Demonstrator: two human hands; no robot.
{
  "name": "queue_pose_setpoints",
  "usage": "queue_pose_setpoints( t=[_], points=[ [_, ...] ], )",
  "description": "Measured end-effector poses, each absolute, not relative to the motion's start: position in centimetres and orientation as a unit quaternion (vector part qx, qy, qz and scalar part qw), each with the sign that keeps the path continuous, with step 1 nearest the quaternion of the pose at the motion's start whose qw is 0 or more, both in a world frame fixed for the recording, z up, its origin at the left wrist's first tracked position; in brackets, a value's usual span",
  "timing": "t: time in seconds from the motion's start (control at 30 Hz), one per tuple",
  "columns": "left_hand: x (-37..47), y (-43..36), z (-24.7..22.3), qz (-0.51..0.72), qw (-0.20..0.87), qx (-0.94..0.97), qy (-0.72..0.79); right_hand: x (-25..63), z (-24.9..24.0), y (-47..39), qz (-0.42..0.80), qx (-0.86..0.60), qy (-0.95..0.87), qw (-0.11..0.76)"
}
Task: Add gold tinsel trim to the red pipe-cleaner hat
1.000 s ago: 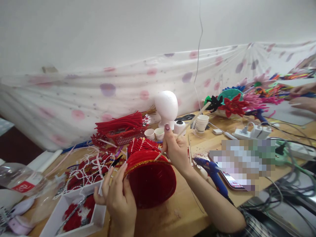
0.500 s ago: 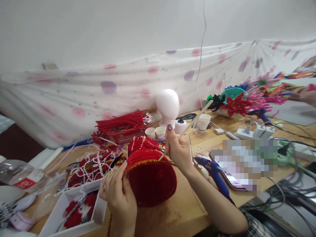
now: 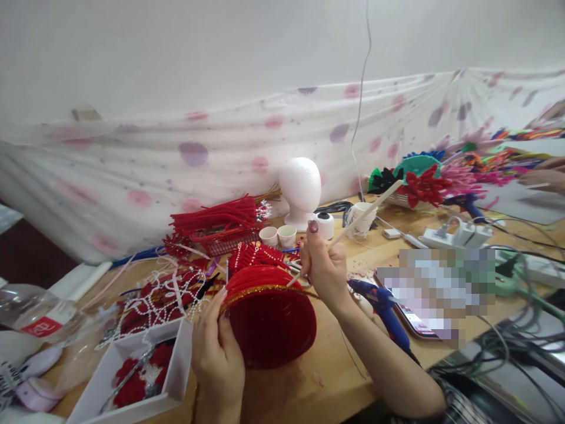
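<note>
A red hat-like piece [image 3: 273,330] with a gold glitter trim [image 3: 251,291] faces me with its dark red hollow side. My left hand [image 3: 218,347] grips its left edge, thumb at the inside and fingers outside. In my right hand [image 3: 324,265] a thin pale stick [image 3: 368,213] is pinched, thumb up. The stick slants from upper right to lower left, and its lower tip meets the red surface just above the gold trim. Behind the piece lie red strips with pearl beads [image 3: 257,254].
A white foam head [image 3: 300,188], paper cups [image 3: 286,236] and a red basket [image 3: 229,240] stand behind. At left are a white box [image 3: 174,391] and bottle [image 3: 39,312]; at right, a blue glue gun [image 3: 388,318], phone [image 3: 417,321], power strip [image 3: 454,237] and another person's hand [image 3: 547,176].
My right hand has shifted slightly right, and the stick now leans lower toward the right. The other person's hand at the far right has moved. My left hand holds nearly the same place.
</note>
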State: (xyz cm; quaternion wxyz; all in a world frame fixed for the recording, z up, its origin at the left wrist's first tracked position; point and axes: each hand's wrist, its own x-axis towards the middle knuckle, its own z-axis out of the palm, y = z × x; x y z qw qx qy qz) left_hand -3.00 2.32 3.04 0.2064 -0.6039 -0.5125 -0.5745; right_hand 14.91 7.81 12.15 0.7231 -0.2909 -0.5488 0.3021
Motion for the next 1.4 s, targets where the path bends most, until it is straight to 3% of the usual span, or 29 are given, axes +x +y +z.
queue_pose_setpoints(
  t=[0.4,0.6,1.23,1.4],
  points=[
    [-2.8,2.1,3.0,-0.572,0.189,-0.587,-0.541,14.4,12.3,7.7,0.335,-0.319,-0.549,0.697],
    [-3.0,2.2,2.9,-0.579,0.185,-0.579,-0.544,14.8,11.3,8.3,0.376,-0.279,-0.493,0.733],
    [-3.0,2.3,2.8,-0.581,0.181,-0.567,-0.555,14.7,11.5,7.7,0.385,-0.31,-0.495,0.714],
    [-3.1,2.2,2.8,-0.581,0.179,-0.564,-0.559,14.8,10.7,7.8,0.377,-0.28,-0.469,0.748]
  ],
)
